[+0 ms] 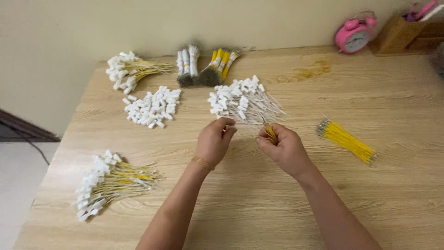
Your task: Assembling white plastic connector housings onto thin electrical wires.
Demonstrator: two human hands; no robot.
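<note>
Over the middle of a light wooden table, my left hand has its fingers pinched together near a pile of white-wired connectors; what it pinches is too small to tell. My right hand is closed around a small bunch of yellow wires. The two hands are close together, fingertips almost meeting.
A bundle of yellow wires lies at the right. Loose white connectors lie at centre left. Finished yellow-wired connector piles lie at front left and back left. Banded wire bundles lie at the back. A pink alarm clock and a wooden box stand at the far right.
</note>
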